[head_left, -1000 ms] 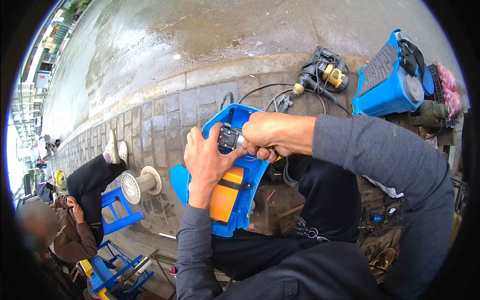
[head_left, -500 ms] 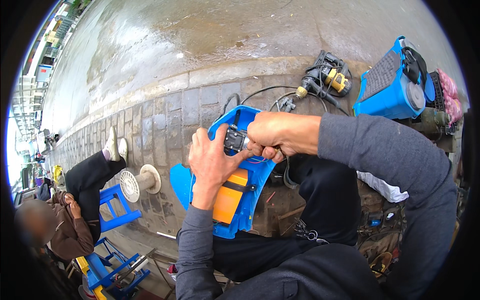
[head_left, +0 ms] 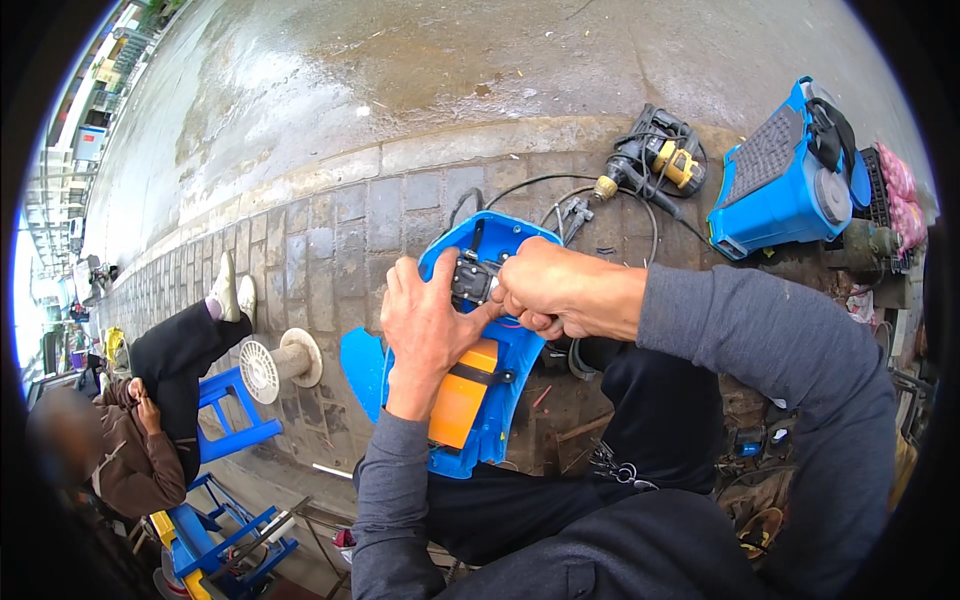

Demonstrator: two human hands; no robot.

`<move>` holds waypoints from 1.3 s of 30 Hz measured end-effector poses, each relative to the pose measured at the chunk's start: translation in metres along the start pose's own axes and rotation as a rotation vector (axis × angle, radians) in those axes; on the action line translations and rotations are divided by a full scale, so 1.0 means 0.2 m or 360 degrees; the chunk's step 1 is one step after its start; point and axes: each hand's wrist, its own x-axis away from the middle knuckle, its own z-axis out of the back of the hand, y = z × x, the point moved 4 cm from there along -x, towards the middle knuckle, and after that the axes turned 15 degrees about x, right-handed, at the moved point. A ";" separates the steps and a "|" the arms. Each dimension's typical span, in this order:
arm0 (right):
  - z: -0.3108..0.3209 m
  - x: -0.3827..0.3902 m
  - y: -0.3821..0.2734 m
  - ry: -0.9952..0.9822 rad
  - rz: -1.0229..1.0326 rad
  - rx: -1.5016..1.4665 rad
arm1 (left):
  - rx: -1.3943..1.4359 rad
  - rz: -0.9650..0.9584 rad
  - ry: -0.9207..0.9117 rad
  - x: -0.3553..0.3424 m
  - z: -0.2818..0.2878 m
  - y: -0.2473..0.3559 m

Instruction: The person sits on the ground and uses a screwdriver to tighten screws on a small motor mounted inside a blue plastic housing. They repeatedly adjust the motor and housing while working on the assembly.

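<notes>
A blue plastic housing (head_left: pixel 478 452) lies open across my lap. An orange block (head_left: pixel 465 398), held by a black strap, sits in its near half. In the far half is a small black pump (head_left: pixel 468 281) with screws on its face. My left hand (head_left: pixel 432 325) is closed around the pump, thumb along its far side and fingertips over its left edge. My right hand (head_left: pixel 545 287) is curled into a fist at the pump's right end, against a pale metal part; what its fingers pinch is hidden. Thin coloured wires show just below the fist.
Beyond the housing, a corded power drill (head_left: pixel 640 165) lies on the paving beside pliers (head_left: pixel 574 218). A blue sprayer tank (head_left: pixel 775 165) stands at the far right. A wooden-looking spool (head_left: pixel 282 366) and blue stool (head_left: pixel 235 415) are on the left, near a seated person (head_left: pixel 140 440).
My right wrist and forearm have dropped a little nearer, turning the fist slightly. The left hand stays on the pump, and the housing has hardly moved.
</notes>
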 end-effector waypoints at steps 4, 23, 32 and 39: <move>-0.02 0.02 0.02 -0.0023 0.0010 -0.0040 | -0.0003 0.0008 0.0020 0.00 -0.01 0.00; -0.11 -0.01 0.05 0.0154 0.0119 -0.0379 | 0.0001 0.0050 0.0023 0.02 0.00 -0.03; -0.08 0.00 0.05 0.0011 0.0078 -0.0649 | 0.0008 0.0068 0.0011 0.03 0.02 -0.01; 0.02 0.03 0.03 -0.0073 0.0016 -0.0178 | -0.0016 0.0114 -0.0060 0.03 0.01 0.00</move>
